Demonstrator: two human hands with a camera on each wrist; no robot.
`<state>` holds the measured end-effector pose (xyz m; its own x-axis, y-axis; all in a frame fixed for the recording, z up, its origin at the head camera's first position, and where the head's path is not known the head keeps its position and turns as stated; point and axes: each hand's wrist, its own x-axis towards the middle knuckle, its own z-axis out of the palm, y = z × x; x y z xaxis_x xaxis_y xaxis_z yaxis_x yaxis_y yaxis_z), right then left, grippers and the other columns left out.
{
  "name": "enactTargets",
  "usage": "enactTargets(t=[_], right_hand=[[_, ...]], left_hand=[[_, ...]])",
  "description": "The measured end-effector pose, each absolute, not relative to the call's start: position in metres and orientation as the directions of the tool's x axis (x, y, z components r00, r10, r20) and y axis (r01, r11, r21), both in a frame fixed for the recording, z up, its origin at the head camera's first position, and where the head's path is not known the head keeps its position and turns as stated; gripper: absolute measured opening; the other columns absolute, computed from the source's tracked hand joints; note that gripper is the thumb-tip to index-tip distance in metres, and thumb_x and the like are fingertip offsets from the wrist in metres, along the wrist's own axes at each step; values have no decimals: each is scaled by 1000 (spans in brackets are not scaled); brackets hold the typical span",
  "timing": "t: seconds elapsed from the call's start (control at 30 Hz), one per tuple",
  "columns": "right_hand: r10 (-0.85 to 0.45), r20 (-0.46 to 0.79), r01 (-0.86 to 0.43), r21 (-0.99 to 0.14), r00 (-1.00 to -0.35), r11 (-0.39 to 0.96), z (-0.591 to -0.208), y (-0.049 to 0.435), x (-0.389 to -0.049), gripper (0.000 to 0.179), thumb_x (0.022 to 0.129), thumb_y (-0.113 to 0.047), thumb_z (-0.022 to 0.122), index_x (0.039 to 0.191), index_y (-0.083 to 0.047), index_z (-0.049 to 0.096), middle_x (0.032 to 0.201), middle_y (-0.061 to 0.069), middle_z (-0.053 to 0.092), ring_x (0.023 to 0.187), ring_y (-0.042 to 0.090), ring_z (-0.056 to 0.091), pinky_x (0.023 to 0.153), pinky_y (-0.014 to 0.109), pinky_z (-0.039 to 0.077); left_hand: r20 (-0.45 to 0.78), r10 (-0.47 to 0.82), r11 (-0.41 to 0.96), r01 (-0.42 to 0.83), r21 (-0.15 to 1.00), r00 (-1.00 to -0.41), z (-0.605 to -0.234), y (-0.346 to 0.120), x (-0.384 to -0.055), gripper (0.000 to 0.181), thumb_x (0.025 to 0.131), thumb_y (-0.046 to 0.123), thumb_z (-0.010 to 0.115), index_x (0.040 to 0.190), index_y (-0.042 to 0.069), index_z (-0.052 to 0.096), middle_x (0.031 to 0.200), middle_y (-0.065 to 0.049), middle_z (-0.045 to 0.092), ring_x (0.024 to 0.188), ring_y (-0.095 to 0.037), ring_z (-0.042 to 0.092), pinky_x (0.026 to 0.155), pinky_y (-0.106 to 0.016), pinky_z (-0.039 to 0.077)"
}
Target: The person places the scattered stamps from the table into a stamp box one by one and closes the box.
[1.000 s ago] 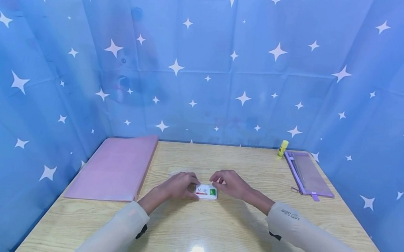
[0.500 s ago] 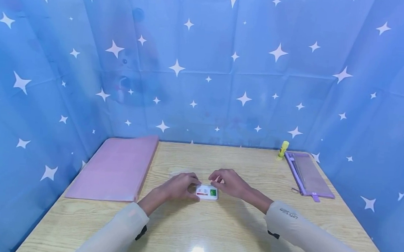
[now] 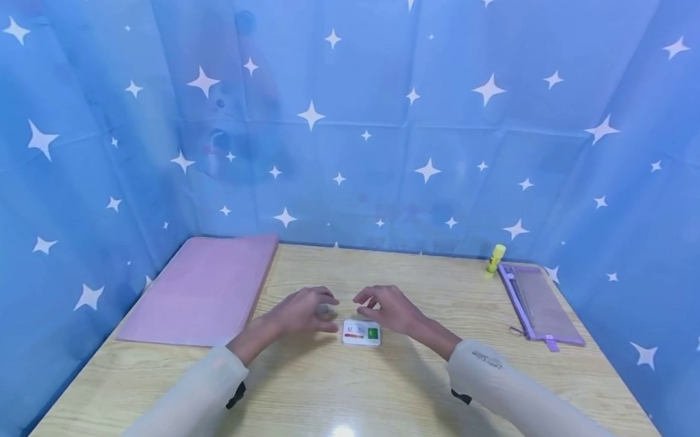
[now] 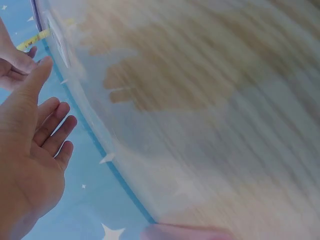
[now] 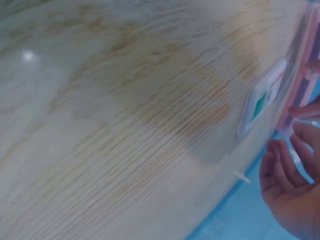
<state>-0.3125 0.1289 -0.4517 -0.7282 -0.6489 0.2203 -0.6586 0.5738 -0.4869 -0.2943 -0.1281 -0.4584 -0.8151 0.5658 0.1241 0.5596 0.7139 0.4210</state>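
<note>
A small white rectangular card (image 3: 361,333), with a red strip and a green square printed on it, lies flat in the middle of the table. My left hand (image 3: 303,311) hovers just left of it, thumb and fingers spread apart. In the left wrist view that hand (image 4: 35,135) has loosely extended fingers and holds nothing. Behind the card, to its upper right, is my right hand (image 3: 390,309), its fingers loosely bent. The right wrist view shows the right hand (image 5: 295,175) apart from the card (image 5: 262,97), with no object visible in its grasp.
A pink folder (image 3: 200,292) lies on the left of the wooden table (image 3: 322,389). At the back right a yellow glue stick (image 3: 496,258) stands beside a purple mesh zip pouch (image 3: 542,305). A blue star-patterned curtain (image 3: 359,108) surrounds the table. Something faint and clear lies behind my left hand.
My left hand has let go of the card's left edge and moved a little left. My right hand has lifted off the card's top edge, shifting back and left. The card stays on the table.
</note>
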Motion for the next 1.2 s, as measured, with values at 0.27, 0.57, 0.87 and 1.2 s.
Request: enactTargets(t=[0.27,0.57,0.87,1.2], right_hand=[[-662,210,-664,-488,-719,566,-451,114,-319,25,98,-8,72,120,3,72,116,17,75,94,24,73,78,33,60],[-659,187,-645,-513,-729,567,-454,95,-329,28,99,-8,70,124,4,71,122,18,73,100,28,73,88,43,60],[-668,203,-658,-514,-716,550,-462,75,-340,30,99,-8,70,125,6,70,121,19,73,106,32,72,88,40,60],[-669,113,-619,-512,-735,595,-465,61,-343,46,95,-15,78,134,3,65,135,18,67,119,33,65,105,50,50]], left_hand=[[139,531,745,539,394,-836,-458,-149,-303,55,91,38,81,136,9,68,139,-9,65,132,-29,59,112,-46,45],[169,505,765,530,365,-846,-458,-168,-307,56,88,37,84,132,5,69,134,-12,68,127,-32,62,110,-49,47],[132,472,815,488,311,-872,-463,-178,-309,61,86,42,85,131,3,69,129,-11,70,121,-30,64,106,-46,49],[127,468,819,483,309,-875,-469,-182,-310,53,84,43,86,123,8,75,121,-5,72,114,-24,65,101,-41,52]])
